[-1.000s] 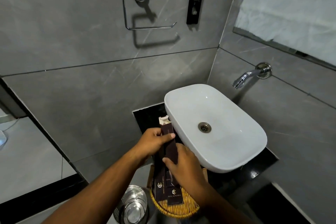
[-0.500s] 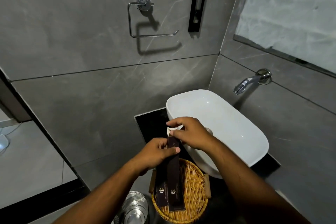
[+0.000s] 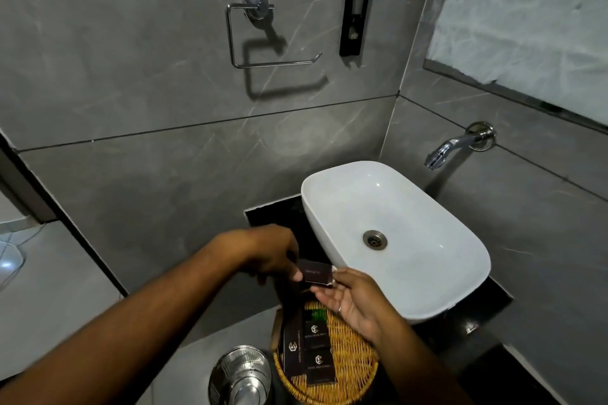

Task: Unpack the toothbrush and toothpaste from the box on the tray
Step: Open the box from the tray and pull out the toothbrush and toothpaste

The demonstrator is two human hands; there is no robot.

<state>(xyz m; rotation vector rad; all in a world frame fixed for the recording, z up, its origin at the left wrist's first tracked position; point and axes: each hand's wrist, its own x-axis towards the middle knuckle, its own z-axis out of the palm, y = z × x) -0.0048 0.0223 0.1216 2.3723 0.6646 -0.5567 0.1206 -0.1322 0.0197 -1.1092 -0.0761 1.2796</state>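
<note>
A dark brown dental kit box (image 3: pixel 315 274) is held tilted sideways above the round wicker tray (image 3: pixel 357 371), just left of the white basin. My left hand (image 3: pixel 274 255) grips the box from the left with fingers closed on it. My right hand (image 3: pixel 353 301) is palm up at the box's open right end, fingers touching its lower edge. No toothbrush or toothpaste shows outside the box. On the tray lie other dark boxes (image 3: pixel 317 352) with a logo, and something green (image 3: pixel 317 315) peeks out between them.
A white countertop basin (image 3: pixel 427 273) sits right of the tray on a black counter (image 3: pixel 493 302), under a chrome wall tap (image 3: pixel 457 146). A steel bin (image 3: pixel 240 375) stands below left of the tray. An empty paper holder (image 3: pixel 260 39) hangs on the grey tiled wall.
The box has gone from upright over the tray to lying sideways, higher up. My right hand left the box's top flap and now lies palm up at its open end.
</note>
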